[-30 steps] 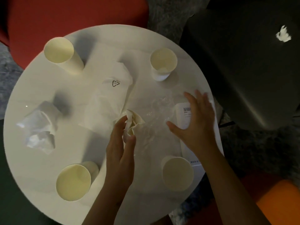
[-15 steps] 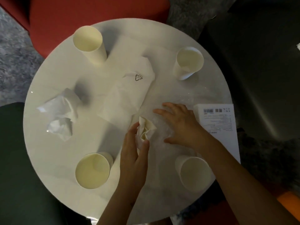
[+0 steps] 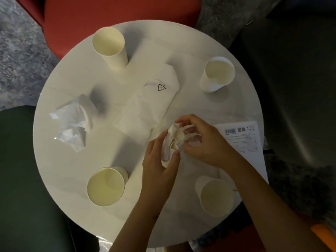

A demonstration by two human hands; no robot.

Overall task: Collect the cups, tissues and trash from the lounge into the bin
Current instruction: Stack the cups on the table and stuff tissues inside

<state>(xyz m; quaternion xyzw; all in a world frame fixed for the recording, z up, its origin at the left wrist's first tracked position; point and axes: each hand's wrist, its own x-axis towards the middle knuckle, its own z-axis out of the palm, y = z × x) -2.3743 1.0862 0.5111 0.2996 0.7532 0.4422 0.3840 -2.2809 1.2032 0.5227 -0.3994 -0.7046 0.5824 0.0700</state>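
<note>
On the round white table [image 3: 63, 160] my left hand [image 3: 160, 166] grips a crumpled tissue [image 3: 173, 139]. My right hand [image 3: 205, 140] pinches clear plastic wrap [image 3: 190, 132] beside that tissue, fingers curled. Several paper cups stand around: far left [image 3: 110, 46], far right [image 3: 217, 75], near left [image 3: 105, 186], near right [image 3: 216, 195]. A white plastic bag with a recycling mark [image 3: 147, 106] lies in the middle. Another crumpled tissue [image 3: 74, 122] lies at the left.
A printed sheet with barcodes [image 3: 243, 137] overhangs the table's right edge. A red seat [image 3: 109, 13] stands behind the table, a dark green seat [image 3: 21, 179] at the left, a dark surface [image 3: 291, 88] at the right, an orange cushion [image 3: 323, 233] at lower right.
My right hand came left off the printed sheet onto the clear wrap and curled its fingers round it. My left hand kept hold of the tissue. The view shifted.
</note>
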